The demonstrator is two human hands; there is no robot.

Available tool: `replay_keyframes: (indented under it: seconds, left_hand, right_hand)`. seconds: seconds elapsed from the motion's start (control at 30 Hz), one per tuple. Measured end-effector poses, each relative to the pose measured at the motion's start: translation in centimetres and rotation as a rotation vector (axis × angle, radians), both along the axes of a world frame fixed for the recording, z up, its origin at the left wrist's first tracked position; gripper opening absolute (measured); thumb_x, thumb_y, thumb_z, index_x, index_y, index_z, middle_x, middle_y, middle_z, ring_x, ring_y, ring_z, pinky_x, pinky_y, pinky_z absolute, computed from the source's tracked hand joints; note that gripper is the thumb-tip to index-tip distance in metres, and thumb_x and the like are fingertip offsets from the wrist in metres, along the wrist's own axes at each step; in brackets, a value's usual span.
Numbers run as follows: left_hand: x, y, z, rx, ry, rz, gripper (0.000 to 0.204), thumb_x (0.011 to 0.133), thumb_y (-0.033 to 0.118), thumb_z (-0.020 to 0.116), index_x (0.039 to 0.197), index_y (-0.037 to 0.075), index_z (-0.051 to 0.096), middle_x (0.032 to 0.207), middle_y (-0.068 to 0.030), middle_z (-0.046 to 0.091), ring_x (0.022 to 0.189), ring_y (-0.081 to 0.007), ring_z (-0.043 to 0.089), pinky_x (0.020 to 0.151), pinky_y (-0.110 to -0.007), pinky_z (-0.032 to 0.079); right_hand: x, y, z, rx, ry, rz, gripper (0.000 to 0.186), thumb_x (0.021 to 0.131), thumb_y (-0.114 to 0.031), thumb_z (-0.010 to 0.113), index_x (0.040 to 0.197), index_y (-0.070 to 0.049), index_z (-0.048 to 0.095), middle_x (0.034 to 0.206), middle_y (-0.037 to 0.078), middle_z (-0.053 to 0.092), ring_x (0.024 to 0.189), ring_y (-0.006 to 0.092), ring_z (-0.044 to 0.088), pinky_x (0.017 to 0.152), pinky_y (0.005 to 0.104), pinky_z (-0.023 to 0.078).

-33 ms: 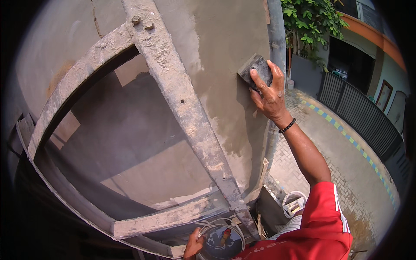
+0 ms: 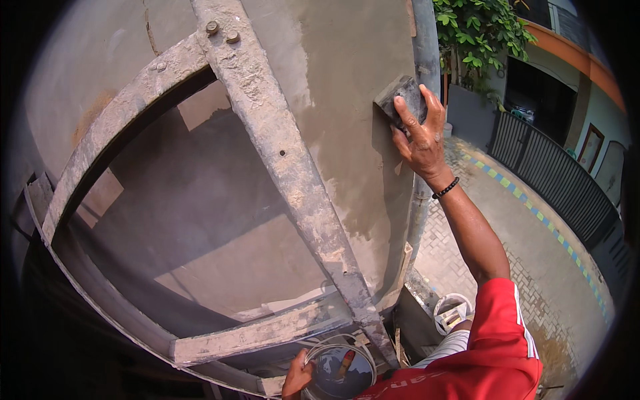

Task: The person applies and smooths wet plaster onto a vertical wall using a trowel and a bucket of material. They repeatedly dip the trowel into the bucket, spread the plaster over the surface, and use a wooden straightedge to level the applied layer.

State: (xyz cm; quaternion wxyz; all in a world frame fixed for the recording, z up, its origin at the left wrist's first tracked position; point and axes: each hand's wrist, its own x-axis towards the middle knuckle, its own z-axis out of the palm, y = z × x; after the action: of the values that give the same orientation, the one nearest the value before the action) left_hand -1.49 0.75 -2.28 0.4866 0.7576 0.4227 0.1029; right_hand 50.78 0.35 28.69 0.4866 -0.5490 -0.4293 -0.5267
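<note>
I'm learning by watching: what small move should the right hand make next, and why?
Probably sweep the dark block leftward over the darker, damp-looking part of the wall. The right hand already grips it near the wall's right edge, where the pipe seems to leave little room, while that darker surface stretches left. The left hand holds the bucket.
</note>
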Motion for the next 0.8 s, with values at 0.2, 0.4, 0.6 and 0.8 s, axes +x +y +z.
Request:
replay_keyframes:
  seconds: [0.2,0.4,0.6,0.8]
  left_hand:
    - [-0.3,-0.3,0.5,0.048,-0.016,-0.012,0.025,0.088,0.011,0.056,0.109,-0.003,0.055,0.095,-0.0174,0.066,0.087,-0.0205,0.058,0.080,-0.035,0.045]
    - [0.6,-2.2,4.7,0.003,-0.065,-0.050,0.044,0.095,0.011,0.043,0.137,-0.001,0.050,0.133,-0.0218,0.057,0.127,-0.0335,0.050,0.108,-0.039,0.037]
    - [0.5,-1.7,3.4,-0.069,-0.034,-0.053,0.039,0.096,0.011,0.044,0.132,-0.002,0.054,0.125,-0.0193,0.062,0.117,-0.0309,0.055,0.102,-0.039,0.041]
    - [1.2,-1.1,4.0,-0.087,-0.013,0.014,0.030,0.087,0.008,0.057,0.116,-0.002,0.057,0.104,-0.0199,0.068,0.097,-0.0246,0.062,0.086,-0.034,0.046]
  right_hand:
    - [-2.3,1.0,-1.6,-0.090,-0.107,0.009,0.075,0.074,-0.007,0.074,0.141,-0.030,0.052,0.141,0.026,0.035,0.128,0.0429,0.036,0.106,0.0513,0.034]
    - [-2.3,1.7,1.7,0.044,-0.063,-0.028,0.076,0.073,-0.006,0.074,0.141,-0.031,0.051,0.140,0.025,0.035,0.128,0.0436,0.036,0.106,0.0510,0.034]
    - [-1.1,-0.1,0.1,-0.059,-0.090,-0.060,0.079,0.072,-0.003,0.075,0.142,-0.032,0.050,0.142,0.025,0.033,0.127,0.0435,0.037,0.105,0.0516,0.035]
    - [-0.5,-1.1,-1.0,-0.137,-0.146,-0.076,0.078,0.073,-0.004,0.074,0.142,-0.031,0.050,0.142,0.025,0.033,0.127,0.0431,0.036,0.104,0.0514,0.036]
